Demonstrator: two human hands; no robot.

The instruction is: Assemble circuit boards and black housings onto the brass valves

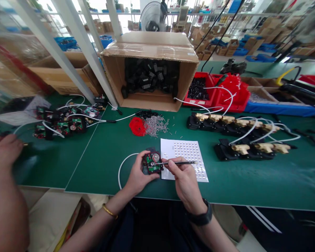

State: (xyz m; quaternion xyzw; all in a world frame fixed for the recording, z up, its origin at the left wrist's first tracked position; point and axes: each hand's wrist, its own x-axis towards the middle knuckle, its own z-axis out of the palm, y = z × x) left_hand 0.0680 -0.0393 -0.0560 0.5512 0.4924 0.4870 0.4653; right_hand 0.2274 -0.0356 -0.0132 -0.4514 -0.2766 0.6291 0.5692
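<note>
My left hand [139,175] is closed around a small black housing with a green circuit board [153,163] and a round metal part inside. A white cable [120,171] runs from it down past my wrist. Between the fingers of my right hand [185,178] is a pair of tweezers [177,162], held level with the tip at the circuit board. Whether the tip grips anything is too small to tell. Partly under my right hand lies a white sheet of small stickers [189,148] in rows.
Behind my hands are a pile of small screws [156,126], a red dish [137,126] and a cardboard box [149,49] of black parts. Brass-fitted units [252,150] line the right. Circuit-board units [65,126] and another person's hand [5,150] are left. Red bins [232,92] stand behind.
</note>
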